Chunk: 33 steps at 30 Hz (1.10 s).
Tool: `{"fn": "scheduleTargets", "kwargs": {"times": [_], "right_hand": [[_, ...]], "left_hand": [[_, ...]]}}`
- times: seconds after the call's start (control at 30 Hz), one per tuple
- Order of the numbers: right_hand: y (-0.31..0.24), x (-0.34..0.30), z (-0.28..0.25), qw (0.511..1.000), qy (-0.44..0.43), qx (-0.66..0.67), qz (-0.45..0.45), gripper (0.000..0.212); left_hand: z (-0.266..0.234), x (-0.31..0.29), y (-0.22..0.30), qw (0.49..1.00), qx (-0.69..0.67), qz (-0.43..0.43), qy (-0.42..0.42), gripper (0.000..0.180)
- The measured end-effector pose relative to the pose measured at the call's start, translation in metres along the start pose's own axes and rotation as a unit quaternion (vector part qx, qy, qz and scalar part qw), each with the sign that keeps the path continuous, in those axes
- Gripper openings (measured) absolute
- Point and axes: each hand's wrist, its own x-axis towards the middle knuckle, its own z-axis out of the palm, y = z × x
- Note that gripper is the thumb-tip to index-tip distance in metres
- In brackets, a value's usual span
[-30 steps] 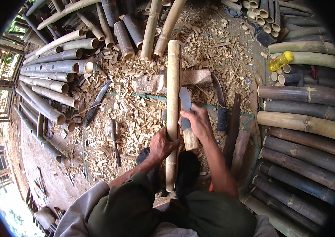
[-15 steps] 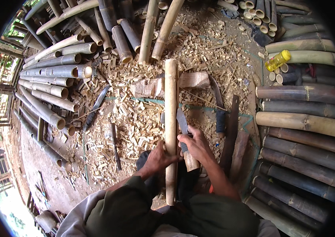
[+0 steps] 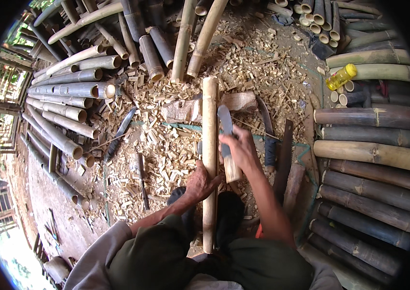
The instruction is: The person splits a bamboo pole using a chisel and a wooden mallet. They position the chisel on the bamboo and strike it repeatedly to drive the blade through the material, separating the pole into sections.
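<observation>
A pale bamboo pole point(image 3: 210, 121) runs away from between my knees, its far end by a notched wooden block point(image 3: 181, 111). My left hand point(image 3: 199, 183) grips the pole from its left side, thumb across the top; some fingers are hidden. In my right hand point(image 3: 240, 147), just right of the pole, is a knife point(image 3: 225, 120) with a short dark blade, dark wrapping and a pale wooden handle end. Its blade points away from me, apart from or barely beside the pole; I cannot tell which.
Wood chips point(image 3: 166, 150) cover the ground. A long knife point(image 3: 122, 126) and a dark rod point(image 3: 142, 181) lie left; a curved blade with a wrapped handle point(image 3: 269, 152) and a long dark flat strip point(image 3: 284, 154) lie right. Bamboo poles point(image 3: 369, 152) are stacked right, more point(image 3: 65, 90) left. A yellow bottle point(image 3: 341, 77) lies far right.
My right hand has moved the knife forward, away from me along the pole's right side. The left hand has shifted slightly forward and its hold on the pole shows more of its back.
</observation>
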Motion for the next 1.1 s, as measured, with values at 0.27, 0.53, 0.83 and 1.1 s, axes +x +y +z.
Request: {"fn": "scheduleTargets", "kwargs": {"times": [0.27, 0.53, 0.83, 1.1], "right_hand": [[-0.036, 0.007, 0.005, 0.997, -0.045, 0.056, 0.011, 0.027], [-0.071, 0.05, -0.02, 0.986, -0.113, 0.015, 0.118, 0.025], [-0.039, 0.02, -0.012, 0.991, -0.086, 0.098, 0.026, 0.029], [-0.084, 0.054, -0.022, 0.995, -0.058, 0.074, 0.022, 0.03]], "left_hand": [[-0.009, -0.002, -0.006, 0.998, -0.058, 0.009, -0.007, 0.079], [-0.005, 0.007, -0.014, 0.998, -0.043, 0.026, -0.026, 0.081], [0.0, 0.002, -0.015, 0.997, -0.07, -0.01, -0.024, 0.085], [-0.008, 0.0, -0.017, 0.996, -0.08, 0.033, -0.034, 0.091]]}}
